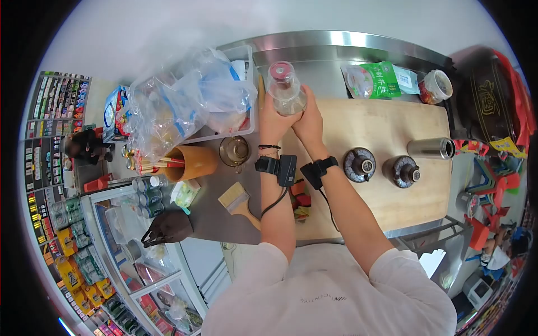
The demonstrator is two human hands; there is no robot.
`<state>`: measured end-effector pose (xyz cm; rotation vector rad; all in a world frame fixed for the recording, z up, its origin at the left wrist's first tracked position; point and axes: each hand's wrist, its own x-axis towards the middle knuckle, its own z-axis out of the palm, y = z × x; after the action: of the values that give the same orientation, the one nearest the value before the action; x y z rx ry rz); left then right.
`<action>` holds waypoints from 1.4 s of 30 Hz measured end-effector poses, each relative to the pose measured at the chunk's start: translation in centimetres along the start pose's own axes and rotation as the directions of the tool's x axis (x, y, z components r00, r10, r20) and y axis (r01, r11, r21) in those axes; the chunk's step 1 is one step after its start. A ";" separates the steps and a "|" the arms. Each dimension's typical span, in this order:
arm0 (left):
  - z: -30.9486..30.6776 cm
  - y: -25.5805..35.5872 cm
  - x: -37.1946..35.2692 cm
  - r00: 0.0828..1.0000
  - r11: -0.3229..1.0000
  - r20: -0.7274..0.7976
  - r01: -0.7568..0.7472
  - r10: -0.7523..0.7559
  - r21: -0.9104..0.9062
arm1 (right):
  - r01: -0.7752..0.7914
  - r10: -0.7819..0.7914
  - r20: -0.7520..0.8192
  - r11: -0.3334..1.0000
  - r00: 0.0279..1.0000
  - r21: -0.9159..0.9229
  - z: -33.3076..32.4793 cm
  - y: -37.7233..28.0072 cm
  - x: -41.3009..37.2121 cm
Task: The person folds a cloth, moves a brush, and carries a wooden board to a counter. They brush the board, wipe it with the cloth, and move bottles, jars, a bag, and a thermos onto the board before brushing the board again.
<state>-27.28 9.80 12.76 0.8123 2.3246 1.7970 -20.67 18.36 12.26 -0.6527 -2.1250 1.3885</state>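
Both my hands are wrapped round a clear bottle with a red cap (286, 95), over the back part of the counter. My left hand (276, 124) grips its near left side, while my right hand (310, 122) closes on it from the right. The bottle's lower end is partly hidden by my fingers. To the left of my left hand stands a brownish glass cup (234, 151). Closer to me lies a wide brush (238, 203) with a wooden handle. A pale wooden board (372, 131) spreads beneath and to the right of my right hand.
Two dark patterned pots (359, 165) and a steel tumbler (428, 149) are on the board. A green packet (372, 79) and a plastic tub (436, 87) sit behind it. Leftward are a bin with plastic bags (193, 95) and an orange-brown chopstick holder (196, 162).
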 end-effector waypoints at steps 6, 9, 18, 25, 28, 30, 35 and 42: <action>0.4 -2.0 1.1 0.946 0.904 0.034 0.317 -0.321 -0.288 | -0.136 0.135 0.016 0.990 0.991 0.047 3.2 1.2 3.7; 0.7 -4.5 1.0 0.984 0.983 -0.044 0.167 -0.170 -0.071 | -0.022 0.026 -0.083 0.999 0.996 0.049 5.6 2.8 6.1; 0.5 2.9 -8.2 0.923 0.835 -0.119 0.270 -0.366 -0.479 | -0.054 0.051 -0.076 0.998 0.996 -0.041 9.6 4.8 12.3; -2.6 3.7 -12.5 0.853 0.735 0.038 0.471 -0.521 -0.487 | -0.004 -0.001 -0.055 0.995 0.999 -0.099 11.3 6.9 13.7; -3.3 3.4 -13.7 0.834 0.729 0.047 0.506 -0.549 -0.462 | -0.011 0.008 -0.042 0.997 0.999 -0.077 12.1 6.7 13.6; -3.7 3.4 -14.4 0.833 0.726 0.036 0.502 -0.553 -0.470 | -0.008 0.005 -0.033 0.996 0.999 -0.093 12.5 6.3 13.4; -4.6 3.3 -16.2 0.825 0.725 0.029 0.512 -0.564 -0.459 | 0.052 -0.054 -0.011 0.993 0.998 -0.107 13.4 5.8 13.1; -5.7 4.2 -19.1 0.835 0.753 0.025 0.509 -0.550 -0.418 | 0.229 -0.230 -0.015 0.972 0.973 -0.048 14.2 8.1 13.6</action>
<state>-11.72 -3.26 13.68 -0.0162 1.8372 1.9534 -39.26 20.34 2.02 -0.4199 -2.1446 1.2061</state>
